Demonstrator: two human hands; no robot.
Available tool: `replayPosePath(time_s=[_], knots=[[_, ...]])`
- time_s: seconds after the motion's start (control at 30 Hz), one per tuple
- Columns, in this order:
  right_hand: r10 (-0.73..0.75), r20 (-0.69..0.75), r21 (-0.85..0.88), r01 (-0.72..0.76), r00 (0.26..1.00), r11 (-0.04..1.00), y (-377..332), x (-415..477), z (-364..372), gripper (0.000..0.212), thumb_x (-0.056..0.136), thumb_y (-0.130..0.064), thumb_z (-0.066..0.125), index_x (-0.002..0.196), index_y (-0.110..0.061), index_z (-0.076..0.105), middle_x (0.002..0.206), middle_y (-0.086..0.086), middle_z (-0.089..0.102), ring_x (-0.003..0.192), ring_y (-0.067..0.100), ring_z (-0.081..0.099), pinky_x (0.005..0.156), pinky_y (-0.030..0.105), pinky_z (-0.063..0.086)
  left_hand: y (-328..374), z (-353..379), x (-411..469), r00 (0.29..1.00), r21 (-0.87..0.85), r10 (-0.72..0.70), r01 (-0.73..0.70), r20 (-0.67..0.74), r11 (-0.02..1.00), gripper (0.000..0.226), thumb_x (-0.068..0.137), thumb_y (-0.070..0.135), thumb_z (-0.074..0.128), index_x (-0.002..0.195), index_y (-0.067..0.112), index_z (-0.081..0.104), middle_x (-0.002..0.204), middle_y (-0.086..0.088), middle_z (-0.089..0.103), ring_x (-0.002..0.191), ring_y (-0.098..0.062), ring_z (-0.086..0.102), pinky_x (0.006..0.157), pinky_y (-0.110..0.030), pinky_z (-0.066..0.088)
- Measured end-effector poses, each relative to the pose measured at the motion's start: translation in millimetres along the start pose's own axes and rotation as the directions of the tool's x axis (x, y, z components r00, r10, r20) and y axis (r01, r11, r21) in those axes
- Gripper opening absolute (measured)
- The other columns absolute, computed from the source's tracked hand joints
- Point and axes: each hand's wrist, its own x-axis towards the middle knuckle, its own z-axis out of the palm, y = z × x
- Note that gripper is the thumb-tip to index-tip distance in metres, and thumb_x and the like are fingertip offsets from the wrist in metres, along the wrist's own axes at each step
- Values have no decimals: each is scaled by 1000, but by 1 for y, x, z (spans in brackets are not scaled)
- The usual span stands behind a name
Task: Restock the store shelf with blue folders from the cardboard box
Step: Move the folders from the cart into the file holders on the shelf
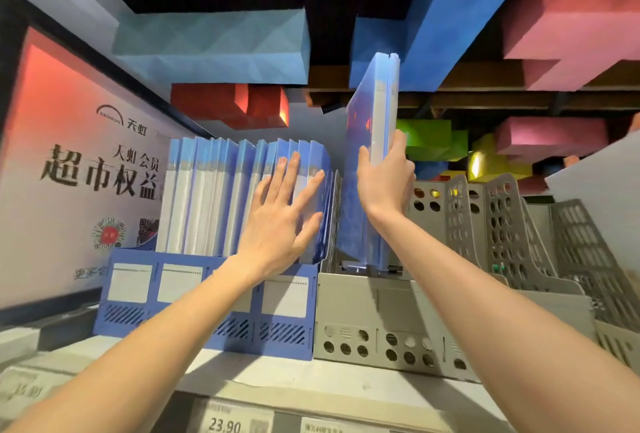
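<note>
Now, on the shelf [311,387], the blue rack [207,311] carries a packed row of blue folders [207,190], one more folder [374,114] upright beside it in the grey rack [367,311] — right hand [384,183] gripping its edge, left hand [280,221] with fingers flat against the row — so lower it straight.

The poster [79,169] to the left of the left hand [280,221] fingers is showing "天虹", "天虹 会员" and, in big letters, "超市权益". Well below the fingers, a price label [225,424] on the shelf edge is showing "23.90".
</note>
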Motion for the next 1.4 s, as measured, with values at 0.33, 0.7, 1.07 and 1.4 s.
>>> replayPosePath(time_s=[0.33, 0.7, 1.07, 1.4], knots=[[23, -60, 30, -21, 998, 999, -6, -5, 25, 42, 97, -36, 61, 131, -16, 45, 116, 11, 67, 99, 28, 66, 74, 34, 56, -3, 4, 0, 1000, -68, 24, -25, -15, 997, 58, 107, 42, 28, 162, 34, 12, 170, -5, -9, 156, -22, -13, 126, -49, 6], [-52, -96, -73, 45, 994, 996, -1, -13, 16, 37, 97, -29, 60, 128, -17, 45, 110, 10, 66, 91, 29, 65, 69, 39, 58, -2, 6, -2, 999, -94, 21, -25, -47, 995, 58, 107, 40, 35, 162, 34, 15, 170, -7, -5, 157, -23, -9, 126, -49, 7], [-26, -88, -58, 21, 996, 998, 5, -27, 39, 41, 98, -35, 60, 131, -17, 45, 108, 10, 68, 88, 26, 68, 65, 29, 53, -2, 6, -1, 999, -100, 23, -28, -49, 995, 58, 106, 43, 30, 162, 33, 15, 170, -7, -5, 157, -23, -9, 126, -49, 8], [71, 65, -5, -71, 995, 997, 35, -54, 32, 52, 95, -35, 64, 140, -23, 40, 113, 3, 65, 93, 18, 51, 80, 34, 46, -3, 8, -2, 998, -106, 19, -26, -65, 994, 59, 107, 42, 29, 162, 28, 14, 170, -7, -4, 157, -22, -8, 126, -48, 6]])
